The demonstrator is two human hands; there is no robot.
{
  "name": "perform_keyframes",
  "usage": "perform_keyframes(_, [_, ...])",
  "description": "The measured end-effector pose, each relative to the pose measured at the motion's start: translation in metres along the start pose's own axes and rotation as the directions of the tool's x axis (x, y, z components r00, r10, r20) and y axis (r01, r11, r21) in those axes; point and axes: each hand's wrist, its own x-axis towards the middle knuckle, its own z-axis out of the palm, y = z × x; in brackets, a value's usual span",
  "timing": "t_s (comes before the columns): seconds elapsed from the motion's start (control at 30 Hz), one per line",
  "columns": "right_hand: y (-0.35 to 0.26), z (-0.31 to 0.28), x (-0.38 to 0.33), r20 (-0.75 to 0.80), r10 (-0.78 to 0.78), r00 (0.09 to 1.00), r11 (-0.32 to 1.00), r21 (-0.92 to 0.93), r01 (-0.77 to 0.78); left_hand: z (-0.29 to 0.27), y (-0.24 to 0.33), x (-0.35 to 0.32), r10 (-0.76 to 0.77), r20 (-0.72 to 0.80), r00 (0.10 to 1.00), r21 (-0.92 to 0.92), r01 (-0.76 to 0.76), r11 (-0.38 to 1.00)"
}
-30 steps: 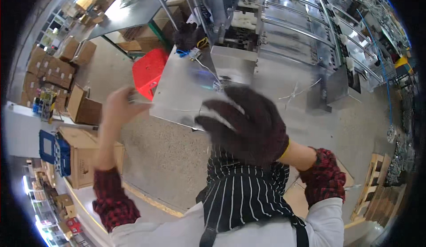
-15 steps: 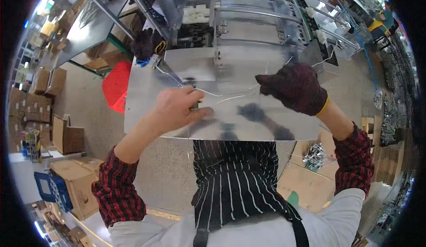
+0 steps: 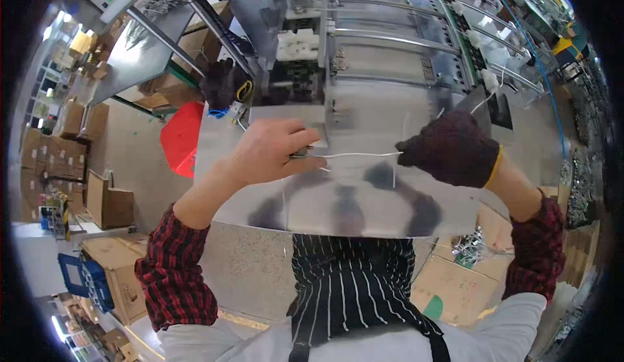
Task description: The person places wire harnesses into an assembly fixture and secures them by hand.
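Observation:
A thin white cable [image 3: 361, 155] stretches nearly straight between my hands, just above a shiny metal worktop [image 3: 344, 209]. At its left end, my bare left hand [image 3: 273, 151] has thumb and fingers closed round it; a small part is half hidden between them. My right hand [image 3: 452, 151], in a dark maroon knitted glove, pinches the cable's other side with the fingers bunched. Another length of white cable [image 3: 484, 104] shows beyond the right hand, toward the worktop's far right. Both hands' reflections show in the metal.
Beyond the worktop stands a machine with metal rails [image 3: 390, 35] and a white block [image 3: 298, 45]. A dark glove [image 3: 224, 86] lies at the far left, near a red stool [image 3: 182, 139]. Cardboard boxes [image 3: 117, 271] stand lower left; an open carton with cables [image 3: 471, 248] lies lower right.
The cable, slack and curved before, is now drawn almost straight. My right hand has moved slightly right and nearer; my left has shifted right. The whole view has shifted somewhat.

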Motion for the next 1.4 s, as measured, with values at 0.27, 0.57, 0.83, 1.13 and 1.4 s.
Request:
perform_keyframes(0.27, [0.077, -0.007, 0.029, -0.132, 0.157, 0.979, 0.909, 0.407, -0.091, -0.03, -0.069, 0.054, -0.05, -0.297, 0.954, -0.153, 0.004, 0.988])
perform_keyframes(0.57, [0.119, 0.018, 0.053, -0.305, 0.014, 0.952, 0.999, 0.045, -0.001, -0.028, -0.124, 0.091, -0.189, -0.28, 0.941, -0.13, 0.158, 0.979])
perform_keyframes(0.83, [0.125, 0.038, 0.062, -0.28, 0.034, 0.959, 0.985, -0.155, -0.08, -0.016, -0.129, 0.091, 0.179, -0.368, 0.913, 0.242, -0.092, 0.966])
perform_keyframes(1.13, [0.108, 0.061, 0.123, -0.201, 0.11, 0.973, 0.987, -0.092, -0.13, 0.002, -0.098, 0.11, 0.018, -0.449, 0.893, 0.368, 0.166, 0.915])
perform_keyframes(1.4, [0.131, 0.065, 0.056, -0.421, 0.077, 0.904, 0.951, -0.241, -0.194, -0.003, -0.098, 0.099, -0.12, -0.373, 0.92, 0.344, 0.257, 0.903])
